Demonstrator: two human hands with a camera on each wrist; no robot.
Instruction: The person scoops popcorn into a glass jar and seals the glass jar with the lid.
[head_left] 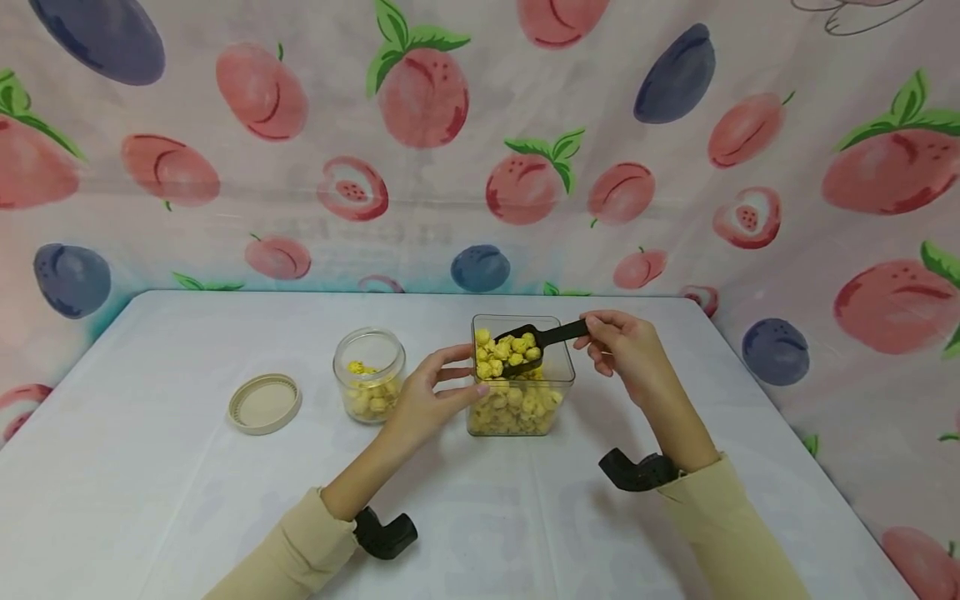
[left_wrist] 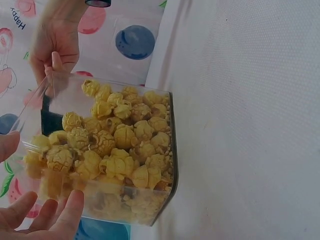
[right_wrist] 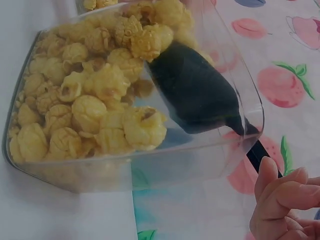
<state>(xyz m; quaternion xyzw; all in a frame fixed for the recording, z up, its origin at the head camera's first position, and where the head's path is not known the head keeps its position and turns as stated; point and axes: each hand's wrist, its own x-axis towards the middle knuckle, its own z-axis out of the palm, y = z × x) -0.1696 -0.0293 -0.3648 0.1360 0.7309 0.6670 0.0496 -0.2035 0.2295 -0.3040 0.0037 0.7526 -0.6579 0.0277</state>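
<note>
Pinching the scoop (head_left: 552,335), heaped with popcorn (head_left: 519,344), inside the tub (head_left: 567,382) with the right hand (head_left: 626,343); touching the tub with the left hand (head_left: 433,390), spread wide; reading "Happy" (left_wrist: 18,19) on the backdrop (head_left: 420,187) in the left wrist view.

A white bench (head_left: 495,517)
On it, left to right: a beige round lid (head_left: 265,404), a clear round jar (head_left: 349,387), a clear square container (head_left: 557,388).

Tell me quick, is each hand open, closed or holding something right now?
Left hand: open, touching the side of the clear box.
Right hand: closed, holding the black scoop.
</note>
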